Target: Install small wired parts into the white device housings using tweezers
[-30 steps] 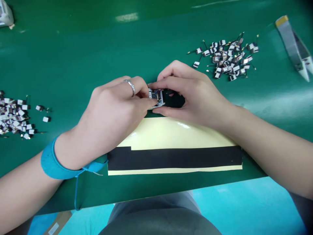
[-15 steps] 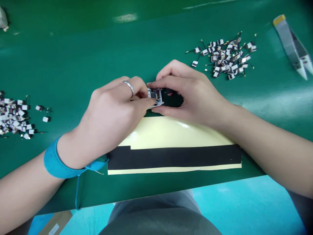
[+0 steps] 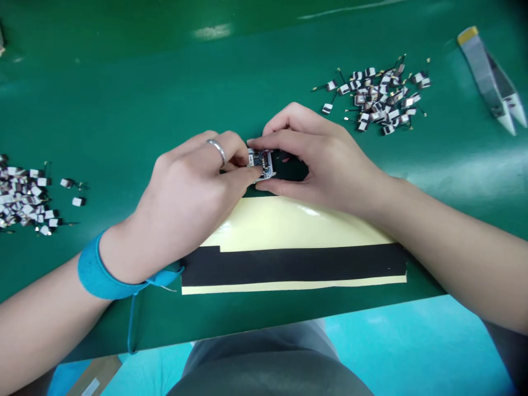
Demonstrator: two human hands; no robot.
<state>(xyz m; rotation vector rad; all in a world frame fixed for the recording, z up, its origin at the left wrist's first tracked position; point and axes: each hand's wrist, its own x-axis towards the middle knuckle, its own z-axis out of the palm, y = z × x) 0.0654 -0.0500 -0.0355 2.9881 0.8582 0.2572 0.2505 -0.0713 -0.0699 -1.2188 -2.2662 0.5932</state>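
Between both hands sits a small circuit board in a white frame (image 3: 264, 160), held just above the yellow backing sheet. My left hand (image 3: 196, 179), with a ring on one finger, pinches the frame's left side; its thumb tip lies over the board. From the right, my right hand (image 3: 315, 154) grips the frame with its thumb at the lower edge and a finger along the upper edge. The fingers cover much of the board's left part. Just below the hands lies the yellow sheet (image 3: 284, 220) with a black strip (image 3: 297, 265) along it.
A pile of small white-and-black parts with short leads (image 3: 381, 99) lies at the upper right, and another such pile (image 3: 25, 195) at the left. Metal tweezers (image 3: 490, 80) rest at the far right. A blue wrist strap (image 3: 93, 269) trails its cord over the green table (image 3: 124, 82).
Both hands keep nearly the same hold on the framed circuit board. The view has shifted very slightly; nothing else visibly differs.
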